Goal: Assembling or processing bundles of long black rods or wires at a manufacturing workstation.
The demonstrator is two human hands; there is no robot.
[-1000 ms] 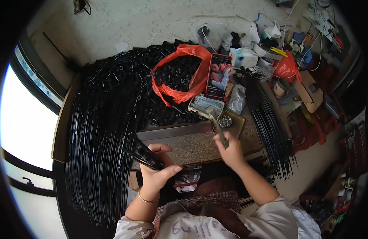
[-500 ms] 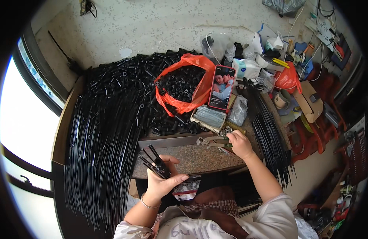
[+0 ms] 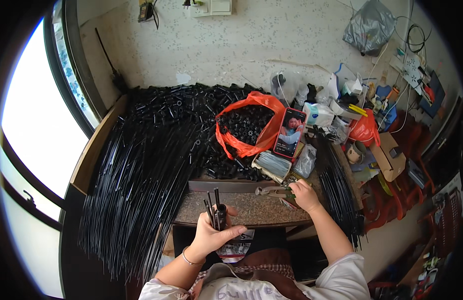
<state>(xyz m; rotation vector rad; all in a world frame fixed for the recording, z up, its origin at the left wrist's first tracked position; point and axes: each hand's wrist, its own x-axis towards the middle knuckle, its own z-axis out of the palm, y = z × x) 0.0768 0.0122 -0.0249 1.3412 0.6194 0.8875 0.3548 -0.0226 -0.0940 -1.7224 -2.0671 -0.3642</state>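
My left hand (image 3: pixel 209 237), thumb stretched out to the right, is closed round a small bundle of thin black rods (image 3: pixel 216 196). The rods stand up out of the fist beside a short black tubular piece (image 3: pixel 221 210); how they join is hidden by the fingers. It is held just above the near edge of the stone-topped table. Over the table's right part, my right hand (image 3: pixel 305 196) grips the handles of metal pincers (image 3: pixel 267 190). Their jaws point left, toward my left hand, with nothing visible in them.
Long thin black rods (image 3: pixel 136 200) hang over the left edge, and another bundle (image 3: pixel 336 185) lies at right. Black tubular parts (image 3: pixel 176 107) are heaped behind. An orange plastic bag (image 3: pixel 264 145) of black pieces, a phone (image 3: pixel 290 132) and a box of grey strips (image 3: pixel 273 165) stand mid-table.
The whole view has shifted, so the table and both hands sit lower and further right. The rods in my left hand now stand more upright. My right hand keeps its grip on the pincers.
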